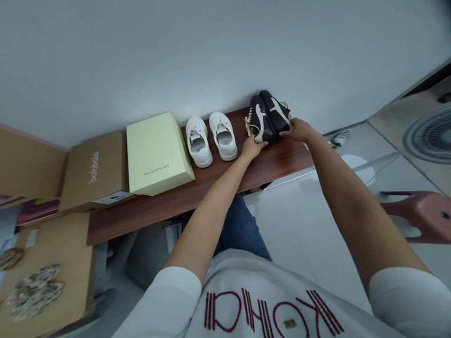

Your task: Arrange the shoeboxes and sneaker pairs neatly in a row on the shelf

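Note:
Two black shoes with cream trim lie on their sides, soles together, at the right end of a reddish-brown wooden shelf [278,162]. My left hand [252,145] grips the heel of the left black shoe [260,117]. On the right black shoe [276,111], my right hand [298,130] is closed around the heel end. To the left of them a pair of white shoes stands upright with a small gap between: one white shoe [223,136] nearer my left hand, the other white shoe [199,142] beside the pale yellow box.
The pale yellow box [157,152] and a brown cardboard box [95,169] sit on the shelf's left part. A tan table [70,263] holds a patterned bow at lower left. A pink stool [423,216] and a fan [431,136] stand at right. A wall runs behind the shelf.

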The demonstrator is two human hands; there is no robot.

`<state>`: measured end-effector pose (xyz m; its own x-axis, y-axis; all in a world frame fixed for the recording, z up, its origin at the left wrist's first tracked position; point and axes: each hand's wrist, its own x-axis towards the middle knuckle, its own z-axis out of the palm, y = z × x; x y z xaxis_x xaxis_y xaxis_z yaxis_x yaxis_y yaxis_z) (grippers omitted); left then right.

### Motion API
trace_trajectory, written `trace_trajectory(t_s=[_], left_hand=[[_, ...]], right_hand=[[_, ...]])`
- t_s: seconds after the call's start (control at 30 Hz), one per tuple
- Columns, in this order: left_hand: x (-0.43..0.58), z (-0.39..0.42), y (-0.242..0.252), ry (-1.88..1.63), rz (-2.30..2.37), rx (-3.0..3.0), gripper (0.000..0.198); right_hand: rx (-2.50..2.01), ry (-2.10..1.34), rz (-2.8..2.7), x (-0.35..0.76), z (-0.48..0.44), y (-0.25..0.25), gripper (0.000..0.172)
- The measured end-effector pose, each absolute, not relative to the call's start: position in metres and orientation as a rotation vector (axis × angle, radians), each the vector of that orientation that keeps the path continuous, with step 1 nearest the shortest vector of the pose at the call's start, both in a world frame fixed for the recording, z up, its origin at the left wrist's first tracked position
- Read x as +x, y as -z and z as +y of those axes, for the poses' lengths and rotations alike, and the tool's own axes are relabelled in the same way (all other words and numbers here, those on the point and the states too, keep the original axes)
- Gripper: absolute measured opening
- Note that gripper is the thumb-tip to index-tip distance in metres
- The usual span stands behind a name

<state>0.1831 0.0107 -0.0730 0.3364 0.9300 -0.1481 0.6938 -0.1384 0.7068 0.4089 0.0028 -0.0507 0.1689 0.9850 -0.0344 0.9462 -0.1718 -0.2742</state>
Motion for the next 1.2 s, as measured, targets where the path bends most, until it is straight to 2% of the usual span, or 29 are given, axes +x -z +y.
trace_trajectory(t_s=[0.13,0.23,0.43,0.57,0.8,1.2], left_hand=[[0.184,0.012,0.074,-0.417,1.396,1.905,0.038],[0.181,0.012,0.063,-0.375,1.388,2.004,0.032],[0.180,0.014,0.036,-0.234,1.311,2.273,0.039],[0.182,0.012,0.026,-0.103,1.301,2.413,0.036],[0.190,0.009,0.023,-0.016,1.343,2.471,0.034],[0.190,0.019,0.025,-0.019,1.380,2.431,0.036]], right_hand=[[-2.231,-0.494,-1.704,0.411,0.005,0.053,0.071],[-2.145,-0.474,-1.748,0.409,0.003,0.051,0.071],[-2.220,-0.238,-1.930,0.405,-0.001,0.041,0.068],[-2.270,-0.166,-2.059,0.401,-0.005,0.033,0.062],[-2.309,-0.113,-2.240,0.374,-0.005,0.026,0.053],[-2.352,-0.087,-2.328,0.358,0.010,0.031,0.049]])
